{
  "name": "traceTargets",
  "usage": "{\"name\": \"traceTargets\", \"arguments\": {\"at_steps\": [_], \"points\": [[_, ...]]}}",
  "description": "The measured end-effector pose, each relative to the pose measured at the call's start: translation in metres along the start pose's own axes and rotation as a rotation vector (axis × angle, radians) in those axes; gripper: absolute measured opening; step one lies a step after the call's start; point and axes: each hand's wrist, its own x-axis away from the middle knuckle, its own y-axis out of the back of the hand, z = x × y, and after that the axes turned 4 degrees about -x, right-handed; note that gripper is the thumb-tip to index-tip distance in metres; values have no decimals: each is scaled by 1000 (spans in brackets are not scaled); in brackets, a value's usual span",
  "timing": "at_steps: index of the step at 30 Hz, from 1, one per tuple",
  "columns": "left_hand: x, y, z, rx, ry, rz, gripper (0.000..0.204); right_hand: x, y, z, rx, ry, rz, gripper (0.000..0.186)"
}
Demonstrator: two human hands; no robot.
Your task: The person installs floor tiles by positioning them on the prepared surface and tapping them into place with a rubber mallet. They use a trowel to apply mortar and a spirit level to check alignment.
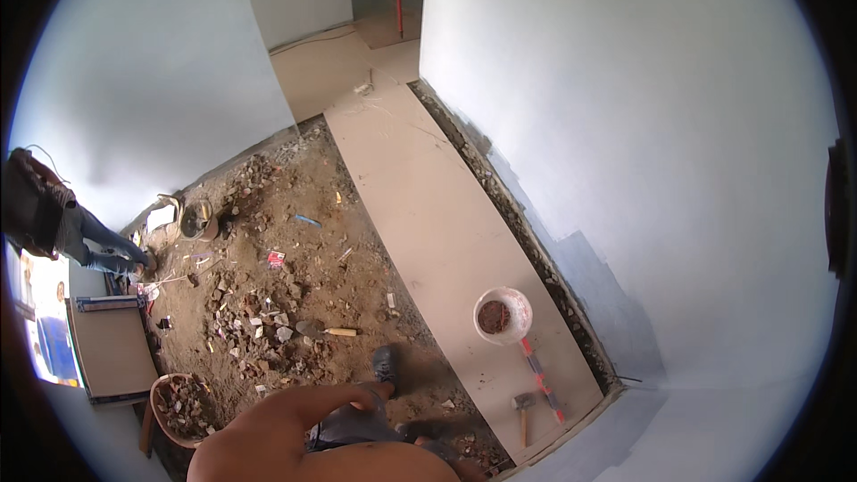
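My left arm reaches across the lower edge, and my left hand is at my grey-clothed leg; its fingers do not show clearly. Along the bottom my right arm extends to the right, with my right hand blurred and partly cut off near the slab's edge. I make out nothing held in either hand. A trowel with a pale wooden handle lies on the dirt beyond my dark shoe. Nearest my right hand, a hammer with a wooden handle lies on the beige slabs.
A white bucket holding reddish-brown material stands on the beige slab strip, beside a red-and-dark striped bar. Rubble covers the dirt. A basket of rubble and another bucket stand left. A person stands far left.
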Motion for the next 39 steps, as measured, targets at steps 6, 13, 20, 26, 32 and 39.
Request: {"name": "traceTargets", "arguments": {"at_steps": [6, 13, 20, 26, 32, 39], "points": [[140, 58, -7, 403, 259, -115, 64, -32, 55, 2, -309, -44, -200, 77], [123, -19, 121, 711, 379, -459, 73, 30, 167, 139, -1067, -360, -353, 70], [179, -66, 125, 1269, 666, -566, 71, -1, 262, 164, -816, -189, -263, 56], [174, -82, 126, 1636, 665, -780, 63, -30, 344, 224, -933, -225, 67, 60], [141, -75, 166, 1862, 609, -613, 66, -153, 379, 247, -793, -207, 316, 58], [204, 15, 271, 1789, 470, -642, 74, -230, 463, 364, -428, -16, 70, 51]]}}
